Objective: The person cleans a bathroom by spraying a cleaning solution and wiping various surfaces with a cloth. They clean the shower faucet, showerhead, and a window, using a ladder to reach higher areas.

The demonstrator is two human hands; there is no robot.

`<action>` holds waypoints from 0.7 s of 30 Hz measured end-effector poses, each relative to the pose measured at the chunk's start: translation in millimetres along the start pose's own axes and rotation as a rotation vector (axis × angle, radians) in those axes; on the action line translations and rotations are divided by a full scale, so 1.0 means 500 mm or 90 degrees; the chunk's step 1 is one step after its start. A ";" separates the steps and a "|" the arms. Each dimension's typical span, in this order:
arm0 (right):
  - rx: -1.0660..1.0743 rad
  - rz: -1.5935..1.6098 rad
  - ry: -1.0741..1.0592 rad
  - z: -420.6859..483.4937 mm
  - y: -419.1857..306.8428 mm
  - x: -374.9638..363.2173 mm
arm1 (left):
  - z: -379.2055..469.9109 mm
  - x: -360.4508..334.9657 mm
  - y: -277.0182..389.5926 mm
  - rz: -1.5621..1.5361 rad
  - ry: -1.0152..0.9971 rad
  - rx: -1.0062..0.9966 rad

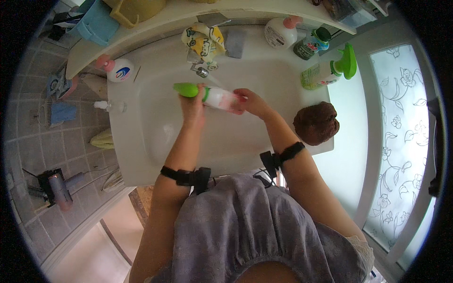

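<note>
A white bottle (216, 97) with a bright green cap or head (187, 90) lies tilted in the air above the white sink basin (226, 141). Its lower end looks pink and red, but blur hides the detail. My left hand (193, 104) is wrapped around it at the green neck. At the other end, the fingers of my right hand (254, 102) close on the pinkish base. Just beyond the bottle is a metal faucet (201, 71), with a pale streak below its spout that looks like running water. A yellow patterned cloth (205, 42) drapes over the faucet's body.
Along the right rim stand a green-trigger spray bottle (322, 74), a dark bottle (311, 44), a white pump bottle (281, 32) and a bunched brown towel (316, 123). Another pump bottle (120, 70) stands at the left corner. A shelf (155, 31) overhangs the back.
</note>
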State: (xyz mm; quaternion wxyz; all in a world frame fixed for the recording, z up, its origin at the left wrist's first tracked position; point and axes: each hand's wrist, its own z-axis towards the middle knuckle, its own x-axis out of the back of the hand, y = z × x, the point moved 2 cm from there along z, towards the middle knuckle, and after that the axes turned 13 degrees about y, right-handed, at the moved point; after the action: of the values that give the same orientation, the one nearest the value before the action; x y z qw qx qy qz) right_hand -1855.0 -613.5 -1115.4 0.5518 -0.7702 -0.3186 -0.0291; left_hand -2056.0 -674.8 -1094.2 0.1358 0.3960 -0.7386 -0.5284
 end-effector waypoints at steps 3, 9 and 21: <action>-0.170 0.326 -0.028 0.042 -0.021 -0.059 | -0.001 0.051 0.071 0.024 0.064 -0.089; 0.298 0.216 0.101 0.158 -0.022 -0.129 | -0.034 0.138 0.192 -0.027 0.084 -0.199; -0.050 0.036 -0.200 0.209 -0.184 -0.215 | -0.106 0.251 0.263 0.150 0.110 -0.360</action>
State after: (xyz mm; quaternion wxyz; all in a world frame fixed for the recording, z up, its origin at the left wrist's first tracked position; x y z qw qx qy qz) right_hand -2020.7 -554.6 -1121.9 0.4652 -0.7949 -0.3778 0.0947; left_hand -2162.9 -785.2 -983.3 0.3633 0.2974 -0.5889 -0.6578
